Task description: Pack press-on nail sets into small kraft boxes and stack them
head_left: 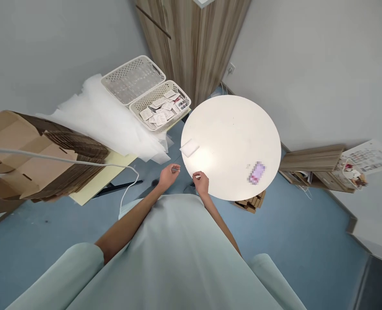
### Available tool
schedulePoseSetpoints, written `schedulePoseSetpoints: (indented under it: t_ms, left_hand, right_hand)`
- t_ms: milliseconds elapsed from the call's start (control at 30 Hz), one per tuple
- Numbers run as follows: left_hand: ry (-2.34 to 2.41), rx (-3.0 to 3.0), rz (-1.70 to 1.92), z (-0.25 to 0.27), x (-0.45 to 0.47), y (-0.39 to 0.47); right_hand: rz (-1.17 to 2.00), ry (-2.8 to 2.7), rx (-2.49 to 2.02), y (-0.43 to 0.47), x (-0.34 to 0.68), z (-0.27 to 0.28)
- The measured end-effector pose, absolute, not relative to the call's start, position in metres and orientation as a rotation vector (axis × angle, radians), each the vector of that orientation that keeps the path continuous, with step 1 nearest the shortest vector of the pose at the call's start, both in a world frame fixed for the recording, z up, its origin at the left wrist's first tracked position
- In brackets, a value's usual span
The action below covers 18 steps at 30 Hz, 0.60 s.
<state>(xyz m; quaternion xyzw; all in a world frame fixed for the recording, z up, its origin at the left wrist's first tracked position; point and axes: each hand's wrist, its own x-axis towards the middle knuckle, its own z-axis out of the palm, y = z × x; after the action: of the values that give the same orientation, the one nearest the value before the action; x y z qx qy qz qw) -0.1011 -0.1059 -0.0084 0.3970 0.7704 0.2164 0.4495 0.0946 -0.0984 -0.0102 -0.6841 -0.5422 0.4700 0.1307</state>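
Observation:
My left hand (169,177) is in the air left of the round white table (236,129), its fingers stretched to the right and the thumb a little apart from them. Nothing plain shows in it. Close to the table's near left edge is my right hand (201,182), thumb and fingertips drawn together in a pinch; anything between them is too small to make out. Beyond both hands a small flat white packet (189,147) lies at the table's left edge. It touches neither hand.
A blurred-out purple item (257,173) lies on the table's right side. At the left are a white basket (160,105) of cards, a basket lid (134,79), white foam sheets (103,116) and stacked cardboard boxes (58,155). A white cable (65,161) crosses there. Behind stands a wooden cabinet (194,47).

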Motion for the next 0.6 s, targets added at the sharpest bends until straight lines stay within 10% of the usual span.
schedulePoseSetpoints:
  t_ms: [600]
  left_hand:
    - [1.786, 1.096, 1.009, 0.057, -0.257, -0.136]
  right_hand:
    - [1.068, -1.662, -1.933, -0.149, -0.042, 0.058]
